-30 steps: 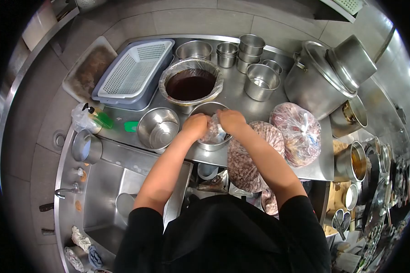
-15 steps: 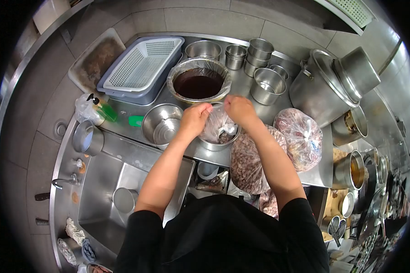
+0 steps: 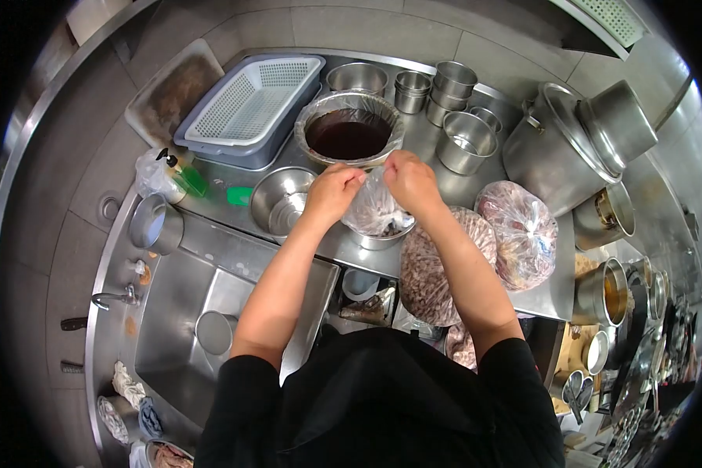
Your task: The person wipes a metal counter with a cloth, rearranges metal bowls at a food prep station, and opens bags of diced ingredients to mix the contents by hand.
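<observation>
My left hand point(image 3: 335, 192) and my right hand point(image 3: 410, 181) both pinch the top edge of a clear plastic bag point(image 3: 372, 206). The bag hangs between them, with brownish pieces in its lower part, over a steel bowl point(image 3: 377, 241). Just beyond my hands is a bowl lined with plastic point(image 3: 349, 134), holding dark liquid. A wide steel bowl point(image 3: 277, 204) with a green thing point(image 3: 239, 196) beside it stands left of my left hand. Near my right forearm lie two filled clear bags, one of brownish pieces point(image 3: 437, 288) and one paler point(image 3: 519, 234).
At the back left a white basket point(image 3: 246, 109) sits in a grey tub. Steel pots point(image 3: 466, 142) and a large lidded pot point(image 3: 546, 156) stand at the back right. A sink point(image 3: 175, 312) is at the left, with a green soap bottle point(image 3: 191, 181) beyond it.
Both hands and the bag are slightly higher relative to the bowl under them. The whole view has shifted a little.
</observation>
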A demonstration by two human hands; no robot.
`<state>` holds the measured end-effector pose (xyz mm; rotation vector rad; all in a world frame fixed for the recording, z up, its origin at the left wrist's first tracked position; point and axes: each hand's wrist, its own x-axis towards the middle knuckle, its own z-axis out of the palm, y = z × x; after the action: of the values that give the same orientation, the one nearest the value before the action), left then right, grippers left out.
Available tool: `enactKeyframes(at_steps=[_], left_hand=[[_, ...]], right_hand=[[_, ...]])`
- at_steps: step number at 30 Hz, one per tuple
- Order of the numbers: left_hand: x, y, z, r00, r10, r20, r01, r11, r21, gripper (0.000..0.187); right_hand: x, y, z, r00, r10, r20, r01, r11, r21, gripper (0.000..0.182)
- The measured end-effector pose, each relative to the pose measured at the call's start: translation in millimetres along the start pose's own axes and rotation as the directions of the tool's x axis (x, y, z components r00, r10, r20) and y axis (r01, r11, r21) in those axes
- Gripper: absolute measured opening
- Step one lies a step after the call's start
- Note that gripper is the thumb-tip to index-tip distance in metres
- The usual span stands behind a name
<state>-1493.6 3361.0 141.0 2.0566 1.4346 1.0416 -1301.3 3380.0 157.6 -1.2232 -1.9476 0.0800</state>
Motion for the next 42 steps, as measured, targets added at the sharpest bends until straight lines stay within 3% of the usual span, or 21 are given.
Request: enactKeyframes(at_steps=[2,4,8,11,13,14,16,17,21,23,28,30,31,32,34,35,37,38,40,41,42], left_hand=[[-3.3,2.5,-1.3,1.000,0.009,-0.027,-0.010,0.999,-0.045,0.029],[-13.5,4.0,2.1,0.999,0.006,-0.044,-0.010,0.996,-0.092,0.034],[-12.4,3.1,13.4,0.998,0.058,0.039,-0.059,0.998,0.026,0.040],[-2.8,-10.8,17.4,0.974,-0.196,0.113,0.216,0.953,-0.211,0.036],[-2.5,-30.4,25.0,0.978,-0.189,0.085,0.205,0.933,-0.297,0.035],[-1.3,-38.4,28.0,0.981,-0.185,0.059,0.193,0.905,-0.378,0.034],[-2.4,-33.8,26.7,0.978,-0.205,0.036,0.201,0.891,-0.406,0.033],[-3.1,-31.1,26.8,0.973,-0.231,0.011,0.212,0.873,-0.440,0.032],[-4.7,-36.1,27.0,0.968,-0.244,0.057,0.242,0.855,-0.459,0.034],[-8.4,-32.0,25.4,0.993,-0.109,-0.035,0.105,0.990,-0.097,0.032],[-15.1,-34.2,26.5,0.999,0.040,-0.021,-0.039,0.996,0.080,0.030],[-12.2,-31.3,24.1,0.996,0.085,-0.032,-0.080,0.989,0.126,0.030],[-13.0,-27.8,21.4,0.999,0.043,-0.032,-0.039,0.993,0.108,0.030],[-15.9,-24.4,19.5,1.000,-0.001,-0.029,0.004,0.996,0.090,0.029],[-16.3,-26.7,18.8,0.999,0.020,-0.034,-0.015,0.992,0.128,0.029],[-12.7,-26.8,17.5,0.998,0.048,-0.044,-0.040,0.986,0.164,0.030],[-10.5,-22.3,13.8,0.998,0.034,-0.045,-0.027,0.990,0.142,0.030],[-12.6,-21.1,12.8,0.999,0.011,-0.041,-0.006,0.993,0.121,0.029],[-17.0,-12.2,6.8,0.999,0.034,-0.013,-0.033,0.994,0.108,0.031],[-15.4,-8.5,4.4,0.998,0.068,0.010,-0.068,0.993,0.095,0.032],[-11.9,-15.5,6.1,0.997,0.074,0.007,-0.074,0.993,0.094,0.032]], right_hand=[[3.6,3.9,3.0,0.995,0.020,-0.100,-0.018,1.000,0.024,0.011],[0.6,5.9,7.7,0.995,-0.014,0.103,0.013,1.000,0.013,0.013],[6.4,-0.4,3.3,0.983,0.000,0.183,-0.014,0.997,0.072,0.015],[7.3,6.6,0.7,0.970,-0.034,0.241,-0.016,0.979,0.205,0.022],[4.5,21.4,-4.0,0.935,0.134,0.327,-0.152,0.988,0.029,0.032],[-1.2,28.0,-1.7,0.937,0.134,0.323,-0.151,0.988,0.029,0.032],[-18.4,43.4,11.9,0.843,0.163,0.513,-0.098,0.984,-0.152,0.040],[-18.6,51.2,18.4,0.796,0.159,0.584,-0.089,0.985,-0.146,0.035],[-12.0,51.0,20.5,0.813,0.291,0.505,-0.214,0.955,-0.206,0.027],[-10.0,44.3,14.5,0.966,0.164,0.200,-0.156,0.986,-0.055,0.024],[-6.8,27.4,12.2,0.931,-0.005,0.364,0.053,0.991,-0.123,0.025],[-5.9,29.5,7.6,1.000,0.025,0.016,-0.025,1.000,-0.016,0.024],[-5.6,23.8,6.1,0.999,0.020,-0.038,-0.020,1.000,0.019,0.023],[-7.4,23.3,6.5,0.999,0.023,-0.034,-0.022,1.000,0.020,0.023],[-9.6,23.0,7.2,0.955,0.119,0.273,-0.091,0.989,-0.114,0.023],[-8.4,23.2,5.7,0.956,0.120,0.267,-0.092,0.989,-0.115,0.023],[-6.9,22.8,2.0,0.995,0.065,-0.074,-0.063,0.998,0.028,0.024],[-8.1,23.4,1.9,0.995,0.067,-0.070,-0.065,0.997,0.029,0.024],[-11.5,24.9,2.1,0.984,0.023,0.177,-0.040,0.995,0.094,0.020],[-12.3,24.8,1.6,0.985,0.024,0.173,-0.041,0.995,0.093,0.020],[-11.9,22.9,-1.2,0.980,0.118,0.163,-0.147,0.973,0.177,0.020]])
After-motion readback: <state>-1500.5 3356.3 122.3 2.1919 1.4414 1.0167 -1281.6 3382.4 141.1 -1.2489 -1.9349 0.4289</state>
